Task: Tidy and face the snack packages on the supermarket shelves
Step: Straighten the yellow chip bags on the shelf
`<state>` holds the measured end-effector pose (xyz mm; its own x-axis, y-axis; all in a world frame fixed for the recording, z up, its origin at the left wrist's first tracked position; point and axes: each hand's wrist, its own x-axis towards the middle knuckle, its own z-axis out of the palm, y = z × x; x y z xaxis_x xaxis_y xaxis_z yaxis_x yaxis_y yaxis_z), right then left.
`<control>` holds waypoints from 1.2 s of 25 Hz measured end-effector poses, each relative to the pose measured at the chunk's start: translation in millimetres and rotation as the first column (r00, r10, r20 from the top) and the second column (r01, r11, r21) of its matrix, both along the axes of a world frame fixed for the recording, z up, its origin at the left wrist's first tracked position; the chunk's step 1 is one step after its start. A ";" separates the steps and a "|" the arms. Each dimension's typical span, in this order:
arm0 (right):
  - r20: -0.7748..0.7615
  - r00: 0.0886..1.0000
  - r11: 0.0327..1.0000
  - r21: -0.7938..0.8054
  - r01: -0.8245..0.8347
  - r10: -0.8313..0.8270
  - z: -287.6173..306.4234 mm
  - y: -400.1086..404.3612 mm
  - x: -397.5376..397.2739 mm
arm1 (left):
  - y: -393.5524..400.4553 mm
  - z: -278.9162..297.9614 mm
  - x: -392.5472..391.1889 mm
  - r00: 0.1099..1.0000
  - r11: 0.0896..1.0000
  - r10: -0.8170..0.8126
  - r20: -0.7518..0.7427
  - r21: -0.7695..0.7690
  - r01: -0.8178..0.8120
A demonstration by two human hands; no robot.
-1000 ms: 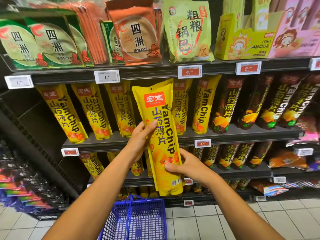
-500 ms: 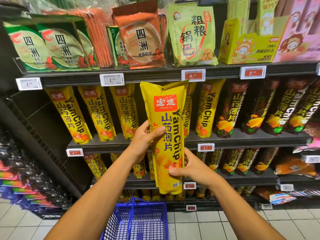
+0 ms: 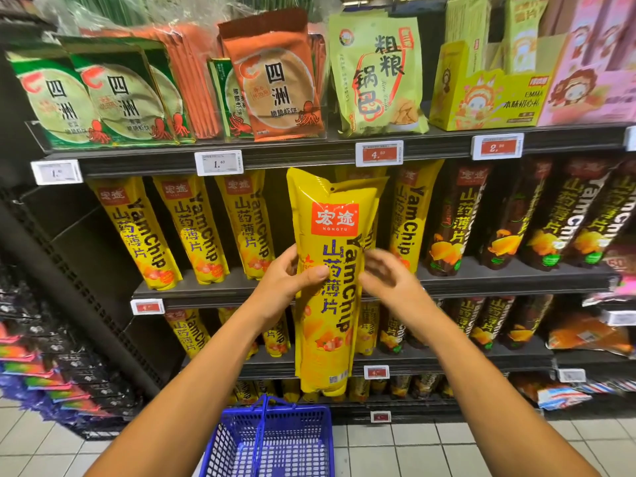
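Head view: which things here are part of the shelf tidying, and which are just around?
In the job: yellow packet, gripped by left hand; right hand blurred beside it; yellow packets on the shelf.
Just around: blue basket; price tags; floor tiles.

Bare forearms and hands (image 3: 285, 287), sleeveless.

The right hand (image 3: 389, 280) was motion-blurred, so whether its fingers touched the held pack (image 3: 330, 280) could not be told. That pack hid the yellow pack (image 3: 370, 241) standing behind it at the middle shelf's front edge, and the left hand's (image 3: 287, 287) fingers lay out of sight behind it. The basket (image 3: 272, 438) was cut off by the bottom edge. The pink box (image 3: 592, 80) ran off the right edge. Small print on the price tags (image 3: 378, 153) was unreadable.
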<state>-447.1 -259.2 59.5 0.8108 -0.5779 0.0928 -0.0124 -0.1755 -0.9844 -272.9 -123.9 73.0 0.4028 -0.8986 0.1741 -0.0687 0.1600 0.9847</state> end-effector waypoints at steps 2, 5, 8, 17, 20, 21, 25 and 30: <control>0.256 0.957 0.989 0.100 0.111 -0.133 34.5 -10.8 -1.0 | 2.2 -1.3 -2.1 0.998 0.998 -0.060 0.031 0.034 0.059; 0.332 0.940 0.997 0.026 0.068 -0.073 73.8 -19.6 -3.0 | 0.6 0.2 -9.1 0.990 0.989 -0.132 0.056 0.072 0.128; 0.321 0.941 0.990 -0.052 0.128 -0.105 87.2 -17.5 -2.5 | -1.4 1.8 -13.7 0.987 0.986 -0.151 0.062 0.082 0.146; 0.213 0.967 0.986 0.065 -0.156 0.139 72.3 -26.0 -4.5 | -7.5 -0.8 -10.6 0.969 0.976 -0.184 -0.166 0.089 0.200; 0.244 0.957 0.981 0.074 -0.177 0.155 75.3 -32.1 -7.6 | -9.8 -0.6 -8.5 0.952 0.966 -0.229 -0.202 0.069 0.247; 0.242 0.957 0.981 0.073 -0.182 0.160 76.7 -34.2 -8.7 | -10.7 0.3 -8.5 0.951 0.965 -0.235 -0.203 0.065 0.253; 0.242 0.953 0.979 0.052 -0.199 0.181 75.3 -40.6 -12.0 | -15.6 2.8 -9.5 0.965 0.971 -0.204 -0.162 0.092 0.221; 0.258 0.947 0.977 0.042 -0.210 0.192 67.2 -55.1 -17.6 | -22.5 3.3 -11.7 0.971 0.969 -0.203 -0.130 0.119 0.218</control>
